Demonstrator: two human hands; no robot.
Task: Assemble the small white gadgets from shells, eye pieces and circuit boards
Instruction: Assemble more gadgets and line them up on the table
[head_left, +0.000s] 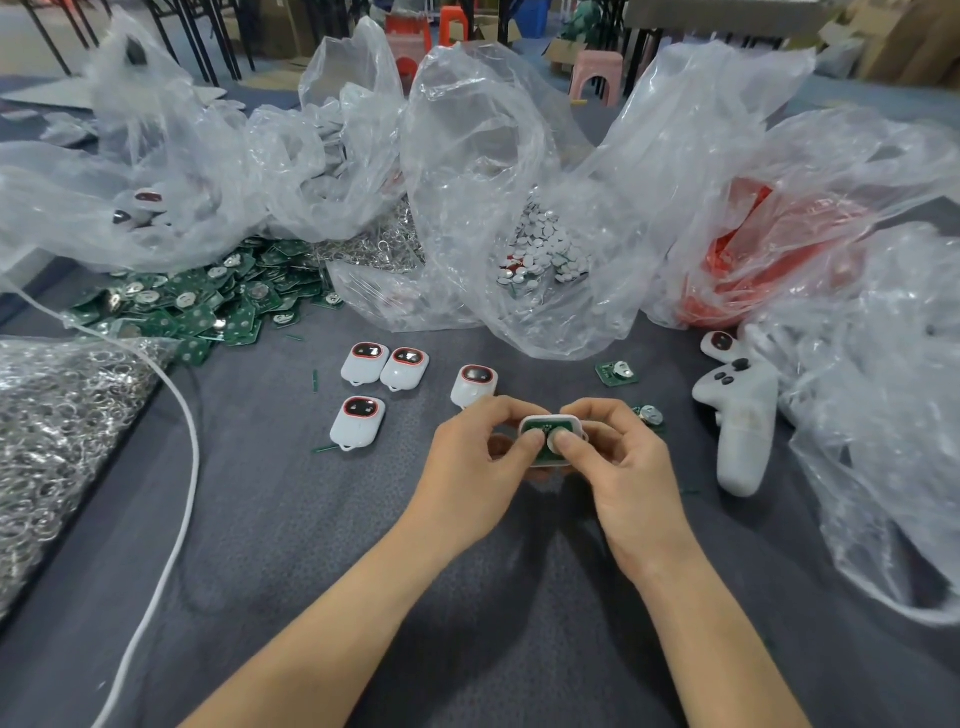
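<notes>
While you hold the white shell (540, 419) at the near centre over the surface (363, 545), your left hand (478, 462) and right hand (628, 467) each pinch one end of it, fingers curled beneath and both thumbs pressing the green circuit board (534, 428) into its open back. In my judgement, uneven thumb pressure could seat the board tilted or crack it; correct the alignment before pressing harder. A slip could drop the shell among the four finished gadgets (363, 364) lying on the surface to the left and farther off, or knock the loose boards (615, 373) just beyond your right hand.

Containers, left to right. The near-left bag (104, 345) holds silver metal rings (62, 441). The far-left bag (78, 171) holds more white gadgets (148, 200); a heap of circuit boards (197, 301) spills out on the surface beside it. The next bag (332, 156) covers small metal clasps (363, 247). The centre bag (467, 156), mouth open toward you, holds white discs (545, 249). The bag to its right (779, 171) holds red pieces (753, 254), kind not discernible. The far-right bag (883, 415) lies crumpled; its contents cannot be told.
</notes>
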